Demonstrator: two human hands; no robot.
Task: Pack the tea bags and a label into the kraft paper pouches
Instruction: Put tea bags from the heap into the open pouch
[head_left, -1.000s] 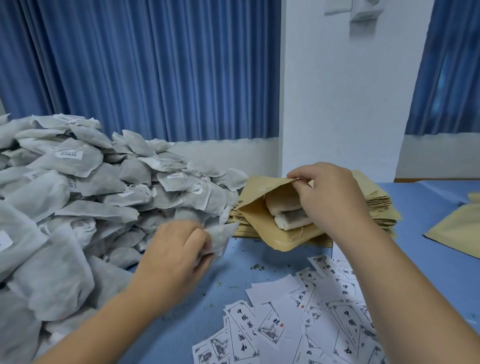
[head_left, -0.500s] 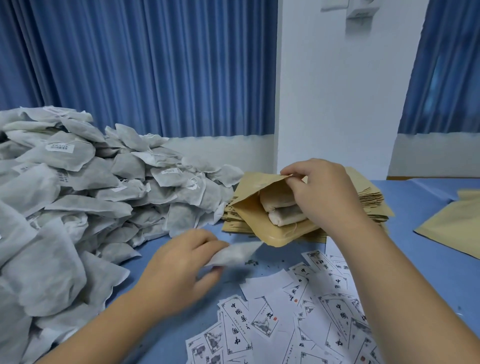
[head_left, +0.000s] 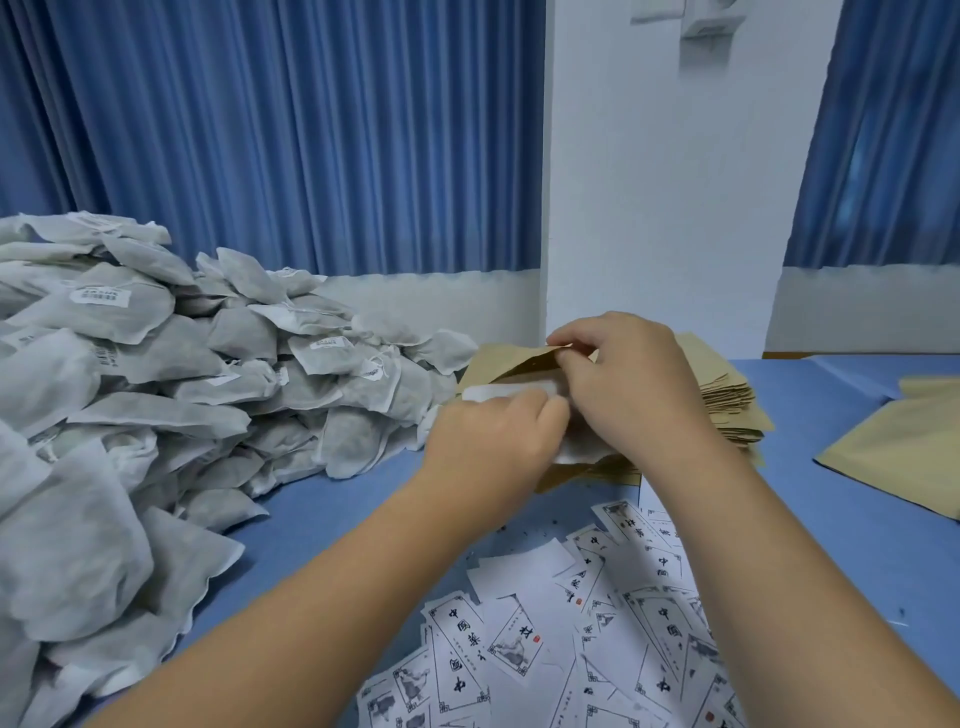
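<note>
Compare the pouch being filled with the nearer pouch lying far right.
The pouch being filled gapes open, its flap pinched by the right hand; the far-right pouch lies flat, untouched. The first rests on the pouch stack, the other directly on the blue table. Both are tan kraft paper.

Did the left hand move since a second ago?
Yes. The left hand, holding a tea bag, went right, away from the tea bag pile, up to the open pouch on the pouch stack.

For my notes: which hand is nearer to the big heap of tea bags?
Left. The left hand sits just right of the heap; the right hand is farther right, over the pouch stack.
</note>
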